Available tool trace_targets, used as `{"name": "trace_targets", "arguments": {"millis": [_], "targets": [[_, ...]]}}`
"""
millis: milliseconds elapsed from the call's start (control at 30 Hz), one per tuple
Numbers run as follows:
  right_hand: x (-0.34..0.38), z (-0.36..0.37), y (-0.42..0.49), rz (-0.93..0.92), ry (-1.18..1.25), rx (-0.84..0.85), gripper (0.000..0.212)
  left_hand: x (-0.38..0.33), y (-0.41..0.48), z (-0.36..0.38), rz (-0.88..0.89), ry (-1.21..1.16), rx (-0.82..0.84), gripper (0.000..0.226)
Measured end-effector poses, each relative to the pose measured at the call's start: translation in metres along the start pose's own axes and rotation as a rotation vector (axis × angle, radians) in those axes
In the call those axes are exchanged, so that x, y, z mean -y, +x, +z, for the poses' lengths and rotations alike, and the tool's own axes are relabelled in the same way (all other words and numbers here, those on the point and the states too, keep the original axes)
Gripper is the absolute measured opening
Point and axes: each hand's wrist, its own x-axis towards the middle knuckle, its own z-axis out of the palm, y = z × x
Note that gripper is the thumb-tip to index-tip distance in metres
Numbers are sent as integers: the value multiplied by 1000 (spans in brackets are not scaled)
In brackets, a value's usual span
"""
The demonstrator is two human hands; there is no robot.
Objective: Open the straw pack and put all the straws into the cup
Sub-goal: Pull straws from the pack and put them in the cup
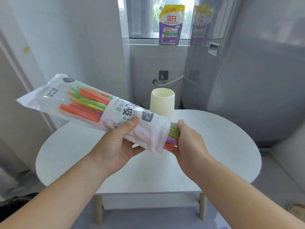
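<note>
A clear plastic straw pack [85,103] with printed labels slants from upper left to lower right above the table. My left hand [118,146] grips its lower part from below, thumb on top. The pack's right end is open, and a bundle of green, orange, purple and red straws [173,135] sticks out there. My right hand [188,141] is closed around those straw ends. More coloured straws show through the pack's clear upper half. A cream ribbed cup [162,103] stands upright and empty-looking at the table's far edge, just behind the pack.
A white oval table [214,146] on pale wooden legs carries the cup. A purple and yellow detergent pouch [170,25] stands on the windowsill behind. A grey appliance [247,71] fills the right side, with a wall socket and hose [165,78] behind the cup.
</note>
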Motion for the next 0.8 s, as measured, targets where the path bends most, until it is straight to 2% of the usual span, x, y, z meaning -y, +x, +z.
{"name": "trace_targets", "arguments": {"millis": [100, 200, 267, 367, 467, 700, 800], "targets": [[0, -7, 4, -154, -219, 23, 32, -6, -3, -4, 38, -20, -52, 62], [7, -15, 3, -309, -399, 54, 17, -10, -7, -9, 63, -45, -79, 53], [11, -20, 3, -366, -430, 97, 9, -10, -9, -11, 64, -55, -89, 47], [15, -23, 2, -405, -431, 169, 5, -11, -12, -11, 69, -74, -103, 45], [18, -22, 2, -411, -407, 170, 7, -10, -14, -11, 78, -98, -111, 44], [22, -22, 6, -408, -427, 135, 13, -9, -17, -12, 78, -148, -159, 60], [22, -21, 6, -475, -567, 140, 11, -7, -17, -11, 65, -168, -172, 63]]}}
